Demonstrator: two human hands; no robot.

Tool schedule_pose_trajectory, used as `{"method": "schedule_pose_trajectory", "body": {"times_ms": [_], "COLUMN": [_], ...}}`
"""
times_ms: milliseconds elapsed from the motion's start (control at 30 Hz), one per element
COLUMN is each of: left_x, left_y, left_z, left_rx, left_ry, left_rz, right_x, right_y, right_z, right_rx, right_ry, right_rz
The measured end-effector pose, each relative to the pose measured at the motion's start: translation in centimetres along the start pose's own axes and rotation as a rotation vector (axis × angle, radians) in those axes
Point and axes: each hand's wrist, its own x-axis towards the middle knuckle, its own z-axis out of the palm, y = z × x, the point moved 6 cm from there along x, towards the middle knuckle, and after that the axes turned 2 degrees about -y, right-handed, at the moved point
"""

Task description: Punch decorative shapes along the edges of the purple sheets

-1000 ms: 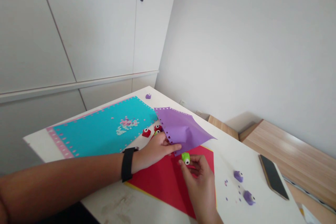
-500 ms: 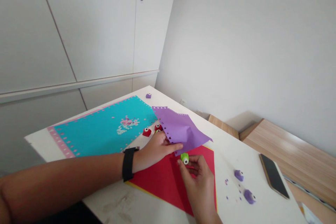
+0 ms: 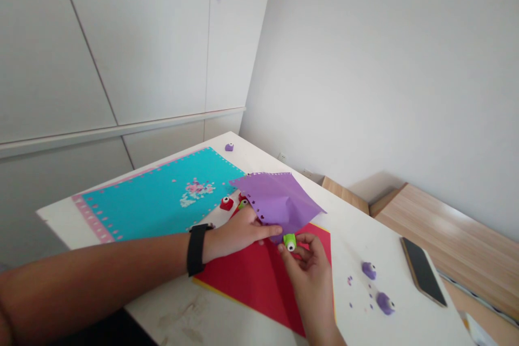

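My left hand [image 3: 247, 230] pinches the near edge of a purple paper sheet [image 3: 279, 194], thumb on top and fingers hidden beneath. Small punched holes run along two of the sheet's edges. In my right hand [image 3: 310, 270] is a green craft punch [image 3: 290, 241] with a white button bearing a dark star, gripped between thumb and fingers at the sheet's near corner. A red paper sheet [image 3: 259, 286] with a yellow edge under it lies below both hands. Just beyond my left wrist sit a red punch [image 3: 226, 203] and another green punch [image 3: 243, 204], partly covered.
A turquoise sheet [image 3: 150, 205] over a pink one lies at left, with a heap of punched bits [image 3: 197, 188]. Purple punches [image 3: 368, 270] [image 3: 385, 303] stand at right near a phone [image 3: 421, 271]; another purple punch [image 3: 229, 147] is at the far corner of the white table [image 3: 170, 313].
The purple sheet has tilted flatter and its far edge has dropped. My right hand and the green punch have shifted slightly right, staying at the sheet's near corner.
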Motion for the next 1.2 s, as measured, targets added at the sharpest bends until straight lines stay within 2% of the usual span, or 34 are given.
{"method": "schedule_pose_trajectory", "body": {"times_ms": [167,300,500,800,867,1033,1200], "left_x": [0.1,0.1,0.0,0.0,0.0,-0.2,0.2], "left_y": [-0.1,0.6,0.7,1.4,1.5,1.4,0.7], "left_z": [0.2,0.8,0.8,0.5,0.4,0.5,-0.1], "left_rx": [-0.052,-0.206,-0.214,-0.042,-0.005,0.140,0.171], "left_ry": [-0.023,-0.075,-0.094,-0.088,-0.131,-0.367,-0.353], "left_rz": [-0.006,0.020,-0.003,-0.005,0.001,-0.011,0.000], "right_x": [0.2,-0.1,-0.5,-0.2,0.0,0.5,0.5], "right_y": [0.7,0.6,1.2,0.6,0.6,0.9,0.9], "right_z": [0.7,1.6,2.6,1.7,1.4,0.9,1.1], "right_rx": [0.248,0.232,0.253,0.407,0.418,0.417,0.409], "right_ry": [-0.094,-0.170,-0.263,-0.313,-0.304,-0.296,-0.355], "right_rz": [0.142,0.176,0.219,0.287,0.284,0.273,0.270]}}
